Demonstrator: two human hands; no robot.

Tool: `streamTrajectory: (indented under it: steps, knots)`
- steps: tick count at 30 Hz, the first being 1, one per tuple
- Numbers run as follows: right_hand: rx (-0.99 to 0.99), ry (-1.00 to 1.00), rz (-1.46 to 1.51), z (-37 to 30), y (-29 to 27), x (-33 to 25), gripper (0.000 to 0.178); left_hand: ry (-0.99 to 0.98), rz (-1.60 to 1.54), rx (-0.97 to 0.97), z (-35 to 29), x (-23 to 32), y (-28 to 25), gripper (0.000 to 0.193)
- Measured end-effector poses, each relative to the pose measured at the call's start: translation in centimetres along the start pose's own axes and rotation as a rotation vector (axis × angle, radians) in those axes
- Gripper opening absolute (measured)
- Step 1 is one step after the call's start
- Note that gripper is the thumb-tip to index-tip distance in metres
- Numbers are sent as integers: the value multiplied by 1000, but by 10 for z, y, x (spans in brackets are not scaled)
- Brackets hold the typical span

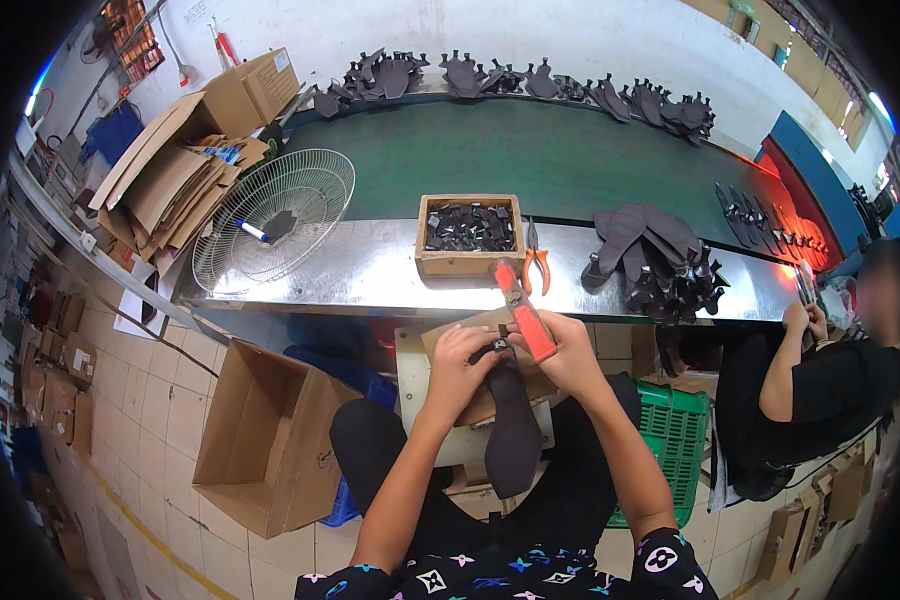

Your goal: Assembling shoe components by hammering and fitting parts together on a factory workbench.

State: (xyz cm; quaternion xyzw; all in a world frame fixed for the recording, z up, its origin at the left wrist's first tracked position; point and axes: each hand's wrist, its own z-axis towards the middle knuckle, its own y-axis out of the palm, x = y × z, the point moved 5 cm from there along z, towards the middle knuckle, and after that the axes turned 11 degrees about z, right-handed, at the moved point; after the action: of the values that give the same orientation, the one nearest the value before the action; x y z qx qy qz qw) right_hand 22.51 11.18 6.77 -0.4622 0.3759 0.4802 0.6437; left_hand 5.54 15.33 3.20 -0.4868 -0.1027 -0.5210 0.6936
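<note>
The dark sandal sole [513, 430] is located centrally in front of the person, above the lap; its broad end points toward the body and its strapped end lies between the hands. The left hand [457, 362] pinches the strap end, with thumb and fingers curled around the dark strap. The right hand [568, 352] is closed around a red-handled tool [538, 335], which tilts up and away to the left; its working end is too small to read. Both hands are close together at the strap end — the fingers partly hide the point of contact.

Below the sole is a brown board [480, 407] on a pale plate [410, 378]. An open cardboard carton [270, 440] stands on the floor at left; a green crate [670, 430] stands at right.

Beyond the hands runs a metal bench [375, 265]. It carries, from left to right, a round wire basket [315, 262] containing a blue-and-white marker [252, 231], a wooden box [468, 266] of small black parts [470, 228], orange-handled pliers [536, 265] and a pile of dark soles [650, 235]. A co-worker [820, 370] is seated at right.

Farther back lies a green belt [430, 150] — more dark footwear parts [542, 80] line its far edge, along a white wall [530, 30].
</note>
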Motion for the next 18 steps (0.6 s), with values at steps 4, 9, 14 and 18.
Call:
streamTrajectory:
  steps: [4, 9, 14, 18]
  knots:
    - [47, -34, -67, -3, -10, -3, 19, -67, 98, 16, -11, -3, -2, 45]
    - [281, 199, 195, -29, -37, 35, 12, -438, 142, 87, -46, -21, -12, 83]
    - [532, 350, 750, -70, -35, 90, 11, -352, -22, 118, -43, -18, -12, 67]
    - [558, 384, 856, -92, -16, 109, 14, -260, 116, -8, -28, -12, -5, 34]
